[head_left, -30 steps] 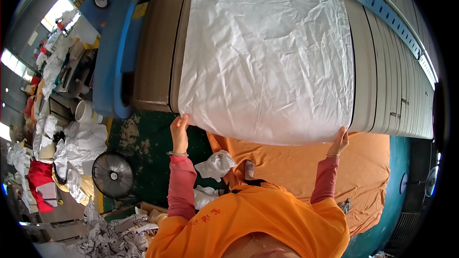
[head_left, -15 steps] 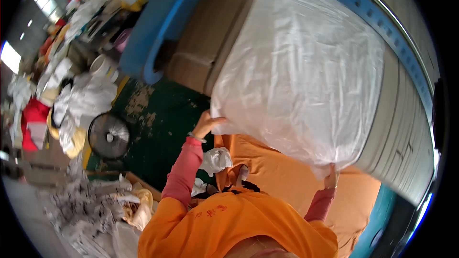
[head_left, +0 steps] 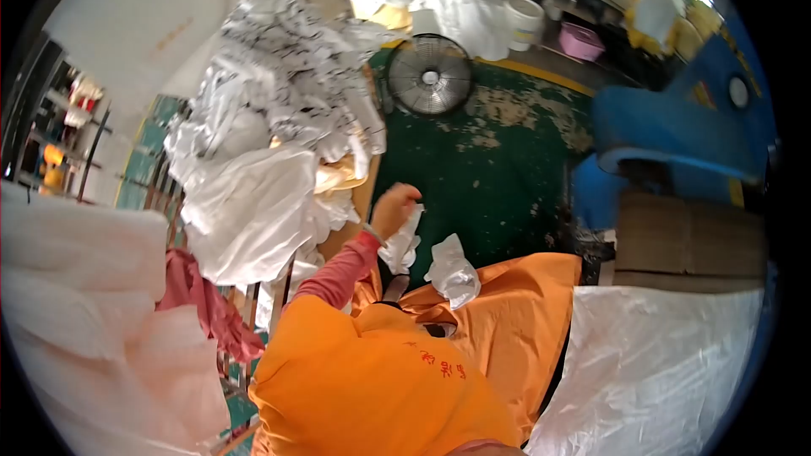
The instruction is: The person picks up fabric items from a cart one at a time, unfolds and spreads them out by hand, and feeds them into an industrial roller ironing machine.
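My left hand (head_left: pixel 394 210) is in front of my body, above the green floor, its fingers curled in. What they hold, if anything, is hidden. Just below it shows a crumpled white plastic piece (head_left: pixel 404 243); I cannot tell whether the hand touches it. A second crumpled white bag (head_left: pixel 454 272) lies beside an orange cloth (head_left: pixel 515 287). At the lower right, a clear plastic sheet (head_left: pixel 650 363) lies over the machine's surface near a brown padded block (head_left: pixel 688 241). My right hand is out of view.
A black floor fan (head_left: pixel 431 76) stands ahead on the green floor. To the left are a heap of printed white fabric (head_left: pixel 287 84), a white plastic bag (head_left: pixel 253 211) and a pink cloth (head_left: pixel 203 304). A blue machine frame (head_left: pixel 676 131) stands at the right.
My view has turned left, away from the plastic sheet. My left hand has let go of the sheet's corner and moved away from it. My right hand has left the view.
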Action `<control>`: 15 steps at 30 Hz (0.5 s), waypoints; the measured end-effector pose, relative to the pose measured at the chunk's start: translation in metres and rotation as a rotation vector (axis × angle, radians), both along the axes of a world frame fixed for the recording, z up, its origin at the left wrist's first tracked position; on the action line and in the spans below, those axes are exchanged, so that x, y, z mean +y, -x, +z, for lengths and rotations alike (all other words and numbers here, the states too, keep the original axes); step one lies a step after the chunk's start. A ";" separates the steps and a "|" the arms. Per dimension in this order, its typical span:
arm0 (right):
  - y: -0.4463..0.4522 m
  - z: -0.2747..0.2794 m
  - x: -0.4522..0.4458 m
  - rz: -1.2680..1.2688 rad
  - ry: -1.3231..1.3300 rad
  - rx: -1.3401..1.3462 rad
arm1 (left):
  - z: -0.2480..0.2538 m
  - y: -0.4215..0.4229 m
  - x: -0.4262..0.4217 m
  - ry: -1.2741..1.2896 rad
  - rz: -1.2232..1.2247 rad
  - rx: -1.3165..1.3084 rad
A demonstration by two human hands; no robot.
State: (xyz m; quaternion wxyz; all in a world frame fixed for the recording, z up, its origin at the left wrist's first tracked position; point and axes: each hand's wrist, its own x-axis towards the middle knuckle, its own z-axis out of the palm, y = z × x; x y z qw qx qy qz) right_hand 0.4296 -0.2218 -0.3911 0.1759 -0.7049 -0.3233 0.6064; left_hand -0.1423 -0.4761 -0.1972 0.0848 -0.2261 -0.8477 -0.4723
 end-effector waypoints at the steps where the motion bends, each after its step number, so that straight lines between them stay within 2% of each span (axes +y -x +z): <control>1: 0.010 0.000 0.014 0.051 -0.005 -0.004 | 0.023 0.001 -0.029 -0.022 0.143 0.048; 3: 0.028 0.000 0.036 0.132 -0.019 0.000 | 0.060 0.006 -0.083 -0.031 0.369 0.283; 5: 0.049 0.008 0.056 0.200 -0.048 0.012 | 0.065 0.005 -0.134 0.383 0.722 0.462; 6: 0.058 0.010 0.069 0.235 -0.066 0.016 | 0.066 0.000 -0.152 0.537 0.831 0.445; 8: 0.077 0.013 0.098 0.323 -0.162 0.083 | 0.062 -0.005 -0.180 0.727 0.812 0.252; 10: 0.098 0.012 0.119 0.418 -0.255 0.278 | 0.053 -0.008 -0.205 0.803 0.609 -0.084; 12: 0.139 0.017 0.134 0.604 -0.282 0.219 | 0.072 -0.005 -0.210 0.486 0.612 -0.116; 15: 0.173 0.037 0.117 0.510 -0.193 0.198 | 0.124 -0.009 -0.170 0.126 0.460 -0.055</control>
